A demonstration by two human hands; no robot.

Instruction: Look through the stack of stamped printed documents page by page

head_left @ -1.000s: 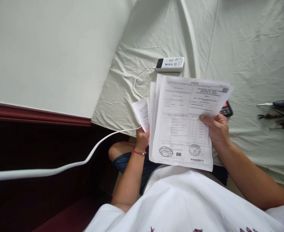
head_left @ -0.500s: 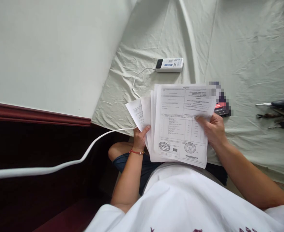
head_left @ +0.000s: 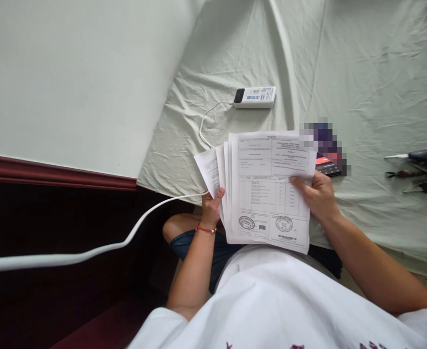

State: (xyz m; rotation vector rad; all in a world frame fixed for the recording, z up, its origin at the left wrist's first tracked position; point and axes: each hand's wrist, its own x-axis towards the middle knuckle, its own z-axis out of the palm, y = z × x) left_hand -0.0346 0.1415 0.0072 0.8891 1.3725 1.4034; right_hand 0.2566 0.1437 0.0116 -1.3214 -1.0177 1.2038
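Observation:
A fanned stack of printed papers (head_left: pixel 262 194) is held up in front of my white shirt. Its top sheet carries a table of text, two oval stamps and a barcode near the bottom. My left hand (head_left: pixel 212 206), with a red bracelet at the wrist, grips the left edge, thumb in front and fingers behind. On the opposite edge my right hand (head_left: pixel 317 194) has its thumb on the front sheet, its other fingers mostly hidden behind. At the far left of the fan a separate sheet (head_left: pixel 206 167) tilts outward.
A white power bank (head_left: pixel 255 97) with a plugged-in cable (head_left: pixel 202 126) lies on the pale green cloth (head_left: pixel 373 63). Right of the papers is a partly blurred dark and red item (head_left: pixel 332 165). Keys (head_left: pixel 424 169) lie farther right. A thick white cable (head_left: pixel 126 240) crosses at left.
The stack's right side and my right hand have moved slightly left, and its top edge has dropped a little. The fan is narrower, and more of the dark and red item shows.

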